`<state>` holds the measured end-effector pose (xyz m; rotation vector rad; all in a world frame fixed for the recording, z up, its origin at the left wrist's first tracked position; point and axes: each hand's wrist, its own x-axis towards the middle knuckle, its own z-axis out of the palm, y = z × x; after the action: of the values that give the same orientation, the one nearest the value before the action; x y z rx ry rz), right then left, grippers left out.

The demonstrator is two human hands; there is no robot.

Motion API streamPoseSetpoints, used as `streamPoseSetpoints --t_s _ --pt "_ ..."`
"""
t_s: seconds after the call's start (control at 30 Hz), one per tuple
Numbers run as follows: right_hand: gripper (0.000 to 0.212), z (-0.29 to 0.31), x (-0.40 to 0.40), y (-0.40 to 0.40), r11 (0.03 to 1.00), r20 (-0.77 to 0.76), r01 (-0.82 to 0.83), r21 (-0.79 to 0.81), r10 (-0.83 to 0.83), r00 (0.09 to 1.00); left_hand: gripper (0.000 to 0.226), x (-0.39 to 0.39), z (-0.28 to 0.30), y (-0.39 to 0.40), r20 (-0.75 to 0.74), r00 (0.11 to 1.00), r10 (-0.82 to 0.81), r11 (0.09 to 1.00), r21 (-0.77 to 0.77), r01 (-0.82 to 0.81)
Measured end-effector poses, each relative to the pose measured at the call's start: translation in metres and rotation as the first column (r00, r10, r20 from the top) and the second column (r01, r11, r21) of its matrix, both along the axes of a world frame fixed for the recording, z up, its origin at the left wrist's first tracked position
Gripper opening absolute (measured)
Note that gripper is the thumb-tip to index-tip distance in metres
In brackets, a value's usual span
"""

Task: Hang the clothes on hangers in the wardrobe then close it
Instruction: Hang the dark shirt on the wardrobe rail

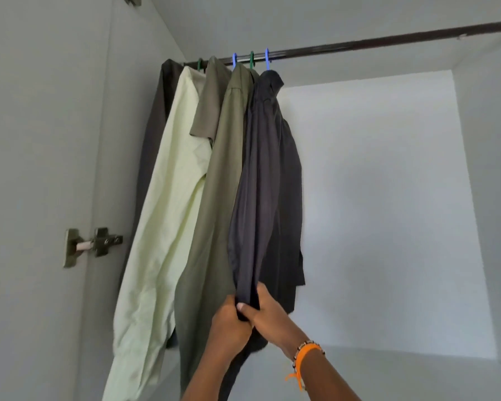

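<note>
Several shirts hang from a dark rail (388, 41) inside the wardrobe. The rightmost is a dark navy shirt (269, 175) on a blue hanger (267, 60). My left hand (229, 325) and my right hand (269, 316) both grip the end of its sleeve, low in the view. To its left hang an olive long-sleeved shirt (214, 212), an olive short-sleeved one (210, 102), a pale yellow-green shirt (168, 227) and a dark brown garment (156, 117) against the side wall. Green and blue hanger hooks show on the rail.
The wardrobe's left side panel carries a metal door hinge (91, 244). The right part of the rail is bare, with the white back wall (388, 212) behind it. An orange band (304, 360) sits on my right wrist.
</note>
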<state>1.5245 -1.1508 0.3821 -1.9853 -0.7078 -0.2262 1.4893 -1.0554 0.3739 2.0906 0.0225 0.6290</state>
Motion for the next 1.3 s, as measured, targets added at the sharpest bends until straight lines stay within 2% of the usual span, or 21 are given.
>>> streamPoseSetpoints --t_s 0.13,0.2,0.27,0.4,0.53,0.73,0.87,1.0,1.17,1.3 --pt "0.055 -0.018 -0.048 -0.006 0.975 0.077 0.171 0.144 -0.183 0.98 0.029 -0.051 -0.01 -0.001 0.029 1.0 -0.006 0.983 -0.183 0.011" --pt "0.047 -0.018 -0.077 -0.011 0.95 0.13 0.235 0.205 -0.265 0.956 0.027 -0.074 -0.008 -0.003 0.027 0.999 0.017 0.963 -0.27 -0.009" --pt "0.035 -0.018 -0.106 -0.016 0.936 0.168 0.23 0.267 -0.28 0.945 0.024 -0.1 -0.007 -0.007 0.04 0.999 0.007 0.939 -0.343 0.007" --pt "0.018 -0.024 -0.174 -0.022 0.954 0.159 0.1 0.283 -0.149 0.976 0.029 -0.172 -0.008 -0.015 0.062 0.997 0.039 0.919 -0.394 -0.012" --pt "0.013 -0.043 -0.25 -0.023 0.938 0.068 -0.059 0.343 0.038 0.997 0.022 -0.25 -0.026 -0.025 0.098 0.991 0.092 0.886 -0.463 -0.036" --pt "0.014 -0.098 -0.382 -0.021 0.881 -0.137 -0.234 0.41 0.313 0.94 0.021 -0.401 -0.091 -0.048 0.074 0.951 0.301 0.77 -0.607 -0.196" --pt "0.017 -0.137 -0.473 -0.014 0.846 -0.241 -0.325 0.422 0.451 0.86 0.02 -0.504 -0.135 -0.054 -0.014 0.899 0.437 0.654 -0.681 -0.329" --pt "0.018 -0.17 -0.569 0.001 0.795 -0.346 -0.443 0.414 0.588 0.731 0.019 -0.608 -0.167 -0.055 -0.082 0.818 0.57 0.557 -0.693 -0.458" --pt "0.022 -0.204 -0.694 0.028 0.698 -0.439 -0.584 0.415 0.716 0.543 0.025 -0.739 -0.201 -0.045 -0.148 0.676 0.722 0.389 -0.721 -0.573" --pt "0.024 -0.23 -0.799 0.058 0.592 -0.495 -0.702 0.395 0.781 0.381 0.022 -0.85 -0.22 -0.029 -0.18 0.54 0.822 0.245 -0.744 -0.622"
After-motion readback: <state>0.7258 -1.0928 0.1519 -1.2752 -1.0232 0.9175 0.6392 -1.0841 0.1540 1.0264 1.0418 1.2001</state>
